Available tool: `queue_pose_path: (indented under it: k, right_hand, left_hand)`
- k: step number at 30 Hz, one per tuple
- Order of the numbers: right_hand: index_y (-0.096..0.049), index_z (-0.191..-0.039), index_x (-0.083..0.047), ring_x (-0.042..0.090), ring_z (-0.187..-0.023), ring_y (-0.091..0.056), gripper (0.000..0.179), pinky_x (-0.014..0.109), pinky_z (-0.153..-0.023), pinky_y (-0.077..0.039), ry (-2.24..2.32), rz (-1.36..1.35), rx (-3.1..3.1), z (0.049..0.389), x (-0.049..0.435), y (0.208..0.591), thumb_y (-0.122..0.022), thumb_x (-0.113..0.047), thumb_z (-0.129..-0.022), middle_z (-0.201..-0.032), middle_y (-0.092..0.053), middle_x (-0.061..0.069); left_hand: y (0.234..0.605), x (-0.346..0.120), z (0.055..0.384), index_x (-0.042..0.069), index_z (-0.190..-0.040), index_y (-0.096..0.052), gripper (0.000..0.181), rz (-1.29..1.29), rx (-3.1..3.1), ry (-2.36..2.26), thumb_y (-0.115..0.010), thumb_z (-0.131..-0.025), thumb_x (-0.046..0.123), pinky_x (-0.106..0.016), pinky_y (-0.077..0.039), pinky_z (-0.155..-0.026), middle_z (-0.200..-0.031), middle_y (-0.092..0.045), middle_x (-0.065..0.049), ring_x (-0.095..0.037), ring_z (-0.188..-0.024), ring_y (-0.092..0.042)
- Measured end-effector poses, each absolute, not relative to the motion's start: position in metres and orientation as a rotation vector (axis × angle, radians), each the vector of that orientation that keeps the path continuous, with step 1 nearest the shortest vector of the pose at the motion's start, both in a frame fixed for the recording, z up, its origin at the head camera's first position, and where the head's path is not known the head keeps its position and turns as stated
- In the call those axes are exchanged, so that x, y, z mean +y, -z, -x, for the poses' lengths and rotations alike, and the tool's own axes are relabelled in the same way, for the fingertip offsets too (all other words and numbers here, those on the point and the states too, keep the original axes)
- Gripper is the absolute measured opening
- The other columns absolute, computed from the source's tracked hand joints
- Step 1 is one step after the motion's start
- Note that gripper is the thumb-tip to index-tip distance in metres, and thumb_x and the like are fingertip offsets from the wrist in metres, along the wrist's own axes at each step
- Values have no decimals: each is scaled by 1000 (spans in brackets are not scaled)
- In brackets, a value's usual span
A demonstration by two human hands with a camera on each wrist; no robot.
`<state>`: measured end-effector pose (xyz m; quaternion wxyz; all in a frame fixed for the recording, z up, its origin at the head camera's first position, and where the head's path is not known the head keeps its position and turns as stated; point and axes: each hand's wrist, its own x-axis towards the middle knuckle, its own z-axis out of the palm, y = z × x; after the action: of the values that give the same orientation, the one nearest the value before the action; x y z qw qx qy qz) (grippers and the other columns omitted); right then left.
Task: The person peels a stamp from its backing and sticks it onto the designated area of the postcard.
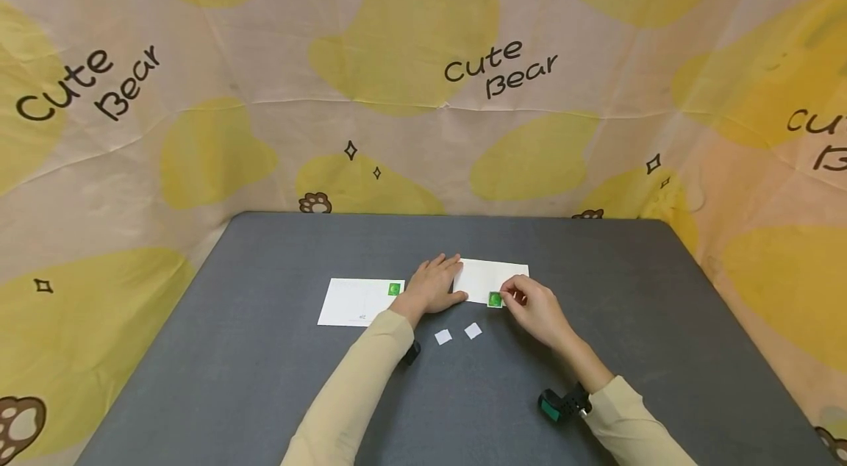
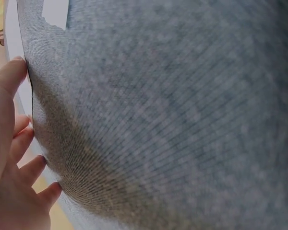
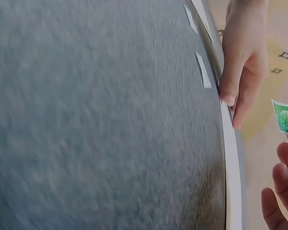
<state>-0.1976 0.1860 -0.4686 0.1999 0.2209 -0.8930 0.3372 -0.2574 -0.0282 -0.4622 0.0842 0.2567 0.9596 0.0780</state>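
Observation:
A green stamp [image 1: 494, 299] with a white border is pinched between the thumb and fingertips of my right hand [image 1: 537, 310]. It is held over the lower edge of a blank white envelope [image 1: 486, 275]; the right wrist view shows the stamp [image 3: 286, 118] raised off the surface. My left hand [image 1: 433, 286] rests on that envelope's left edge, fingers and thumb spread, as the left wrist view of the hand [image 2: 14, 167] also shows. To its left lies a second white envelope [image 1: 354, 300], bearing a green stamp [image 1: 394, 289] in its upper right corner.
Two small white paper squares, one left [image 1: 443, 337] and one right [image 1: 473, 331], lie on the grey table [image 1: 265, 378] nearer me than the envelopes. A patterned cloth [image 1: 397, 47] hangs behind the table's far edge.

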Motion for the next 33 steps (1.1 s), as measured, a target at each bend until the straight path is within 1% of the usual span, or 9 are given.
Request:
queue_pose_path:
  k: [6,9,14,17,27,33]
  right_hand:
    - [-61,-78,-12,7,-61,-46,12,20,-53,-39,-923,-568,-2497,206,194,471,-67,-2,-79,-69,-52,-6]
    - [-61,-79,-12,7,-61,-46,11,20,-54,-39,-921,-543,-2512,210,199,472,-66,-3,-80,-70,-53,-5]
    - [-63,-80,-8,9,-63,-47,4,22,-55,-39,-900,-500,-2557,216,208,473,-65,-6,-82,-70,-53,-3]
    - [-63,-80,-7,10,-63,-46,4,23,-56,-39,-891,-486,-2581,220,211,473,-64,-8,-83,-70,-53,-2]
    - [-62,-81,-9,13,-62,-45,6,26,-56,-36,-883,-401,-2653,235,223,476,-62,-11,-86,-69,-52,0]
    - [-61,-83,-9,15,-62,-46,5,28,-56,-36,-933,-313,-2687,243,226,477,-60,-11,-87,-69,-54,2]
  left_hand:
    - [463,-27,258,15,-143,-34,67,-755,2854,-220,-53,-88,49,-44,-22,-111,-152,-25,2,-24,-140,-21]
    - [462,-27,258,15,-143,-34,68,-754,2852,-211,-54,-88,50,-44,-22,-111,-152,-25,2,-24,-140,-21]
    - [463,-27,258,15,-144,-34,70,-752,2846,-209,-54,-87,50,-44,-21,-111,-152,-25,2,-23,-140,-21]
    - [463,-27,258,15,-144,-34,70,-755,2846,-217,-54,-87,50,-44,-21,-111,-152,-25,2,-23,-140,-21]
    - [462,-25,258,15,-143,-34,70,-758,2848,-230,-55,-87,50,-44,-21,-111,-151,-26,2,-23,-140,-22]
    - [463,-26,258,15,-143,-34,70,-757,2853,-219,-55,-87,50,-44,-22,-111,-151,-26,2,-23,-140,-21]
